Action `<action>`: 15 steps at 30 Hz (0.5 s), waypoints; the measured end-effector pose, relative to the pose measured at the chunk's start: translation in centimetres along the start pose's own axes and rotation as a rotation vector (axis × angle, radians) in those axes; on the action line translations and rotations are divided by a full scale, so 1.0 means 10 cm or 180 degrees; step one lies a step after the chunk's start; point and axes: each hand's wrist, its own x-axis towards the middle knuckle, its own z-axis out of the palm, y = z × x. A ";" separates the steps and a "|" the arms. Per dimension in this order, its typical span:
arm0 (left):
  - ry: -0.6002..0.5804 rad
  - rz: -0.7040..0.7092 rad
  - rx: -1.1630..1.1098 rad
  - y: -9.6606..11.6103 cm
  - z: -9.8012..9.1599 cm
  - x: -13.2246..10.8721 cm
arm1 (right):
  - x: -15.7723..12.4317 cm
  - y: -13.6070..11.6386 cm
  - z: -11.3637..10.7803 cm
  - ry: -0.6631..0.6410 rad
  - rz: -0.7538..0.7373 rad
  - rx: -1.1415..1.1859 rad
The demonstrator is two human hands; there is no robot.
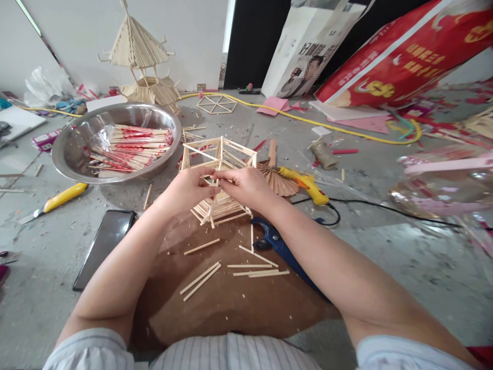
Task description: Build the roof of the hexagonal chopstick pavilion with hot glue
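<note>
A frame built of thin wooden sticks stands in front of me, with denser rows of sticks at its base. My left hand is closed in a pinch at its near side. From the right, my right hand also pinches there, and the fingertips of both hands nearly meet. Any small piece between the fingertips is hidden. Loose cut sticks lie on the brown board nearer to me. A blue-handled cutter lies partly under my right forearm.
A steel bowl holds red-wrapped stick bundles. Around it are a yellow utility knife and a phone. A yellow glue gun with a black cord lies right. Behind stand a stick pavilion model and a red bag.
</note>
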 end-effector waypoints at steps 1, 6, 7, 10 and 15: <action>0.0005 0.0011 -0.0001 0.00 0.00 0.00 | 0.00 0.00 0.00 -0.0001 -0.0001 -0.0002; 0.0020 0.0040 -0.0001 -0.01 0.00 0.00 | 0.00 0.00 0.01 0.0028 -0.0033 -0.0015; 0.0018 0.0028 0.0004 0.00 0.00 0.00 | 0.00 0.00 0.01 0.0036 -0.0039 -0.0017; 0.0010 -0.0007 0.0014 0.00 0.00 0.00 | 0.00 0.00 0.00 0.0028 -0.0030 -0.0007; 0.0015 0.0022 0.0001 0.00 0.00 0.00 | 0.00 0.00 -0.01 0.0011 -0.0029 0.0026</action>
